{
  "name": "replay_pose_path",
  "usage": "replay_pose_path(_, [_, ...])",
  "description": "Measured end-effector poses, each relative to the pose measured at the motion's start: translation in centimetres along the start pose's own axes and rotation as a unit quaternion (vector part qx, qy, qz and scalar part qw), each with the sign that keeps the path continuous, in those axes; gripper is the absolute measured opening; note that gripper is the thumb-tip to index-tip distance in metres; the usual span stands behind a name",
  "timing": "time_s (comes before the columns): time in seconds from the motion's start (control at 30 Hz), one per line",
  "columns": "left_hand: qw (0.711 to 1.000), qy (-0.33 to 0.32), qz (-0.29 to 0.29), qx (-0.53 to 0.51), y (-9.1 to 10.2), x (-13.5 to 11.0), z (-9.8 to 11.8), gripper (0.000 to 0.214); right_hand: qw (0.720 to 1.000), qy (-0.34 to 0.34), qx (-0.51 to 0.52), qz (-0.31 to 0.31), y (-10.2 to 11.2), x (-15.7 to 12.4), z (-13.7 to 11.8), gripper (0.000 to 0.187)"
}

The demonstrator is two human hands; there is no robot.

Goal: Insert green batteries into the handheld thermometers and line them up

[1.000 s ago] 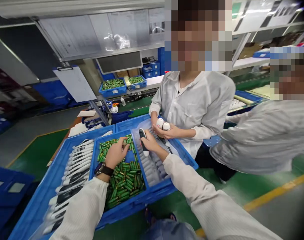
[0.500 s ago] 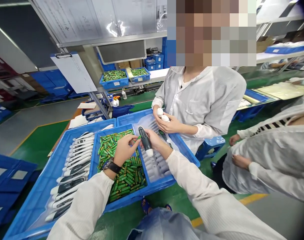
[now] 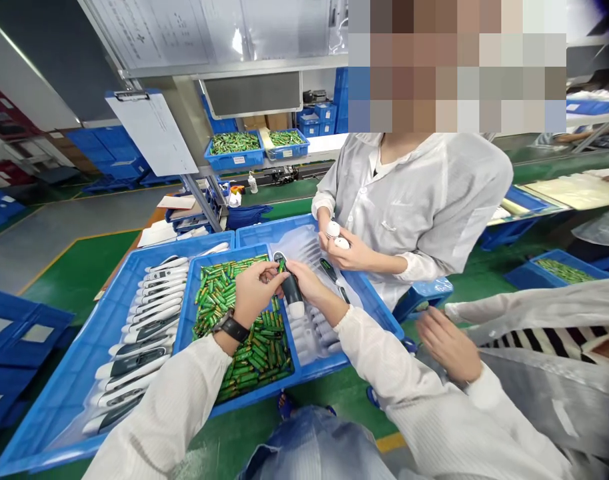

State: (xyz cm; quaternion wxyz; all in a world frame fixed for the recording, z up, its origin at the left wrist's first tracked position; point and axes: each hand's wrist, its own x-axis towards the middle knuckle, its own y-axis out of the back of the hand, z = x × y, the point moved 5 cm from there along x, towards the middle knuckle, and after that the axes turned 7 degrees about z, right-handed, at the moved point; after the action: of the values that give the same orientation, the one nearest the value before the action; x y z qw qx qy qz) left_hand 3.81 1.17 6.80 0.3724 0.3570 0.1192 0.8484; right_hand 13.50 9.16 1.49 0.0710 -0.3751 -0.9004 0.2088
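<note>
My right hand is closed around a dark grey and white handheld device, whose compartment faces up. My left hand, with a watch on its wrist, pinches a small green battery at the far end of that compartment. The fingers partly cover the battery, so how deep it sits is hidden. Below my hands is a blue bin full of loose green batteries. On the right, a blue tray holds a clear plastic liner and a few devices.
A large blue tray on the left holds a row of similar devices. Across the tray, a co-worker holds white-ended items. Another person's hand is at the right. A clipboard hangs at the back left.
My left hand has brought the battery from beside the device into its compartment end. The person on the right has raised a hand and come nearer. The view has shifted slightly.
</note>
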Motion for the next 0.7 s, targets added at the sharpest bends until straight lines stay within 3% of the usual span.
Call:
replay_pose_path(0.13, [0.999,-0.049,0.015,0.009,0.0,-0.2,0.0,0.033,0.997,-0.077,0.020,-0.007,-0.2,0.0,1.1,0.029])
replay_pose_path(0.23, [0.996,-0.081,0.018,0.028,0.2,-0.2,0.3,0.033,0.986,-0.140,0.056,-0.068,-0.8,-0.4,1.9,0.035])
replay_pose_path(0.4, [0.993,-0.098,-0.012,0.064,0.8,0.0,0.9,0.039,0.979,-0.116,0.073,-0.153,-1.5,-1.2,1.2,0.034])
replay_pose_path(0.5, [0.991,-0.084,-0.031,0.098,1.3,0.5,0.9,0.055,0.976,-0.112,0.058,-0.178,-1.9,-1.7,0.7,0.028])
replay_pose_path(0.6, [0.989,-0.087,-0.045,0.108,1.7,1.1,0.7,0.073,0.972,-0.135,0.058,-0.185,-2.4,-2.2,0.7,0.017])
replay_pose_path(0.7, [0.987,-0.067,-0.110,0.093,1.4,1.4,-0.2,0.059,0.973,-0.162,0.056,-0.152,-2.7,-2.5,1.2,0.022])
